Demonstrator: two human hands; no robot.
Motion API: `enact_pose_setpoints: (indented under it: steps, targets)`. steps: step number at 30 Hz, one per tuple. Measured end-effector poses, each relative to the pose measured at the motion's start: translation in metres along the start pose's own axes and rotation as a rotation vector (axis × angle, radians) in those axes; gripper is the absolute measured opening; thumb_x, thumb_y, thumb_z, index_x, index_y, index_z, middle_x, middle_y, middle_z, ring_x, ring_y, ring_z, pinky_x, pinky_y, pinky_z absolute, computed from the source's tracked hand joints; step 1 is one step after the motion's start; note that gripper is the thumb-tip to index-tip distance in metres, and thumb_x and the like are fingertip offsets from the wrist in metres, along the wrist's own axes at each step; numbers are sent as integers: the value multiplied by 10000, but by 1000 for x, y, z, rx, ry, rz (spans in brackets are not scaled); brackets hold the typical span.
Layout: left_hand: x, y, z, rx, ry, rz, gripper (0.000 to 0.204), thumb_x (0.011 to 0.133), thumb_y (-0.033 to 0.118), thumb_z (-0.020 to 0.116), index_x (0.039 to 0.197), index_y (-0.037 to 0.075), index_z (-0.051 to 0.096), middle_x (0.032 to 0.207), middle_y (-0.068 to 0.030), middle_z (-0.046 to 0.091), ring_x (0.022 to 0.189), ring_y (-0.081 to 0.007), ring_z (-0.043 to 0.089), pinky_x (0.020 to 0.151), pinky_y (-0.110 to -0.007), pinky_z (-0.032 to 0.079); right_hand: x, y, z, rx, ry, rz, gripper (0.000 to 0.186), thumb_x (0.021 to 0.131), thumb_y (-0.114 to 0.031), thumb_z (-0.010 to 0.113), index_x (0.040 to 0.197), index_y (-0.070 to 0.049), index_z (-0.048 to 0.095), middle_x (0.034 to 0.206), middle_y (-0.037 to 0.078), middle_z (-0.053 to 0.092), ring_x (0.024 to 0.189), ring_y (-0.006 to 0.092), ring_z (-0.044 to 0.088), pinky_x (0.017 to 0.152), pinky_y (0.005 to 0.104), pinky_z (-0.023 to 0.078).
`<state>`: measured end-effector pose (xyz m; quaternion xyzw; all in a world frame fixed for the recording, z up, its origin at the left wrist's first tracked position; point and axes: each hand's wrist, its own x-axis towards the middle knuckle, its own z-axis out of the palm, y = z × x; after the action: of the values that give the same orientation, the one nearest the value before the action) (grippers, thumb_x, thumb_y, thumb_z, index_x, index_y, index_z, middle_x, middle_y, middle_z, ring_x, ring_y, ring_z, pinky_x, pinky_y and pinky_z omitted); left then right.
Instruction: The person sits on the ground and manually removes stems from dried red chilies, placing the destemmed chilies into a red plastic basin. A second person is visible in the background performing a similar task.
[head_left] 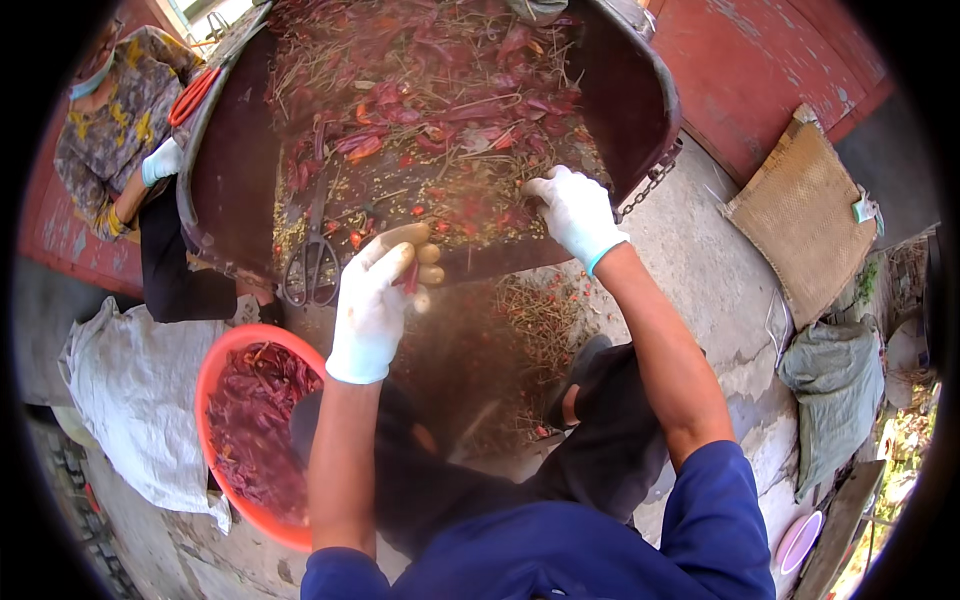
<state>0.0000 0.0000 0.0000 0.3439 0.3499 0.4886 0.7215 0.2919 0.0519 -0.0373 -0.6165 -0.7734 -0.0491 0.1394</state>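
Note:
My left hand (385, 290), in a white glove with soiled fingertips, is curled round a piece of red dried chilli (410, 277) at the front edge of a big dark trough (230, 160). My right hand (573, 218), also gloved, is over the trough's right part, fingers bent at the loose stalks and seeds; what they hold is too small to make out. The trough holds red dried pods (440, 40), stems and yellow seeds. Black scissors (313, 270) lie at its front left. An orange-red basin (215, 430) full of dried chillies stands beside my left leg.
A co-worker (120, 130) in a patterned top and white glove sits at the left, near orange-handled shears (195, 95). A white sack (140, 390) lies below. On the right are a woven mat (800, 220), a grey-green sack (830, 390), a chain (650, 190) and a pink bowl (800, 540).

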Motion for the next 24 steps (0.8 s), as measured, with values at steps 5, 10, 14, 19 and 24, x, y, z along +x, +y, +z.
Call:
enact_pose_setpoints:
  steps: [5,10,14,19,24]
  targets:
    - [-4,-5,6,6,3,-8,298,986,125,576,1241,-24,620,999,-128,701,812,-207,693,524,-268,519,-8,-5,-14,93,-16,-35,208,772,-184,772,961,-147,693,923,148,646,877,353,669,762,465,549]
    - [-4,-2,8,39,9,-9,302,984,120,575,1244,-28,616,1006,-133,701,808,-207,693,527,-270,515,-14,-12,-12,63,36,-30,273,781,-181,770,1012,-89,658,922,154,661,870,352,677,742,470,547]
    - [-2,-5,10,38,-7,-9,303,982,116,575,1245,-30,613,1011,-133,701,809,-202,691,531,-270,511,-15,-3,-8,25,18,-28,251,809,-164,740,1015,-67,632,890,165,667,835,356,682,719,471,546]
    - [-1,-3,9,77,-12,-9,312,980,109,571,1257,-30,608,1018,-130,701,806,-191,689,535,-265,506,-9,-11,-7,110,-9,37,199,840,-191,700,994,-76,649,867,162,696,851,342,693,731,471,538]
    - [-5,0,16,302,31,23,297,982,124,594,1235,-27,634,973,-110,705,792,-148,666,552,-250,496,-7,-22,-38,725,-141,216,196,840,-212,721,956,-57,751,944,153,731,861,286,703,784,383,543]
